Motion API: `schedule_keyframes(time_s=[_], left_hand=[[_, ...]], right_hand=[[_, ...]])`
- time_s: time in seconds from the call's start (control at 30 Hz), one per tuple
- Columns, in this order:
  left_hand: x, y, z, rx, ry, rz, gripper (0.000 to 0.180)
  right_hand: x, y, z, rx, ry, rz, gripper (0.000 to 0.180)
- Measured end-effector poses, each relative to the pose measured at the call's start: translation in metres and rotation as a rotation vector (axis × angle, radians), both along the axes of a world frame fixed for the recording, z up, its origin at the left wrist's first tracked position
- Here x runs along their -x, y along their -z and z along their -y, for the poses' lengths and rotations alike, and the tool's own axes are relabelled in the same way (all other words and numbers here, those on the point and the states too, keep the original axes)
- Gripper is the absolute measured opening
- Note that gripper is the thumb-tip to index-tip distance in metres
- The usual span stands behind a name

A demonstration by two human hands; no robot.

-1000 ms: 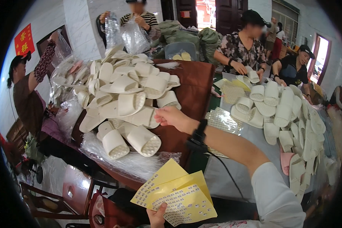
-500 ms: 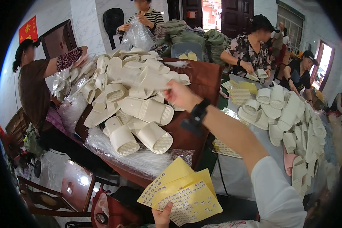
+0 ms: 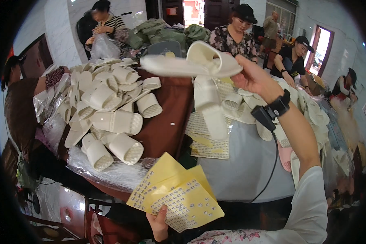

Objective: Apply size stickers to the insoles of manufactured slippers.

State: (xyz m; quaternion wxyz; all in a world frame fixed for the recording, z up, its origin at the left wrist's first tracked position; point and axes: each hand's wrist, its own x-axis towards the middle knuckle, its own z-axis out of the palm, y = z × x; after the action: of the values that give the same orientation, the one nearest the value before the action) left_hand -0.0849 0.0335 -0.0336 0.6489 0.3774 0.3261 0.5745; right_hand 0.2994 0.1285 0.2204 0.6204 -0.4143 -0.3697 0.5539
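Note:
My right hand (image 3: pixel 252 79) grips a cream slipper (image 3: pixel 199 65) by its toe end, raised over the grey table with the sole nearly level. Beneath it, a second cream slipper (image 3: pixel 210 112) shows at a slant over the sticker sheets; whether it rests there or hangs from my hand I cannot tell. Low in front of me, my left hand (image 3: pixel 158 223) is closed on several yellow sticker sheets (image 3: pixel 179 199), fanned out and printed with rows of small labels. Some labels are peeled or sparse on the front sheet.
A heap of cream slippers (image 3: pixel 105 97) covers the left of the brown table (image 3: pixel 168 105), with clear plastic bags (image 3: pixel 101 171) at its front edge. More sticker sheets (image 3: pixel 209 148) and slippers lie on the grey table (image 3: pixel 240 175). A pink slipper (image 3: pixel 285 157) shows right. Co-workers surround the tables.
My right hand has moved from the left slipper heap to the right, lifting a slipper over the grey table. My view has turned right. The left hand keeps the sheets.

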Motion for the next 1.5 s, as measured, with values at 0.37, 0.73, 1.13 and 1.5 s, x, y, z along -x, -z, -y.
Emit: schedule_keyframes(time_s=[0.37,0.73,1.13,1.5], left_hand=[[-0.049,0.002,-0.001,-0.038,0.093,-0.053,0.035],[-0.055,-0.006,-0.011,-0.081,0.142,-0.109,0.037],[-0.104,-0.01,-0.002,-0.019,0.296,-0.155,0.032],[-0.112,0.005,0.011,0.05,0.428,-0.241,0.036]], right_hand=[[-0.006,0.018,0.181,0.248,0.247,0.004,0.02],[-0.109,0.184,0.25,0.74,0.087,0.637,0.03],[-0.119,0.248,0.341,0.806,0.209,0.621,0.03],[-0.1,0.31,0.226,0.334,0.578,1.215,0.019]])
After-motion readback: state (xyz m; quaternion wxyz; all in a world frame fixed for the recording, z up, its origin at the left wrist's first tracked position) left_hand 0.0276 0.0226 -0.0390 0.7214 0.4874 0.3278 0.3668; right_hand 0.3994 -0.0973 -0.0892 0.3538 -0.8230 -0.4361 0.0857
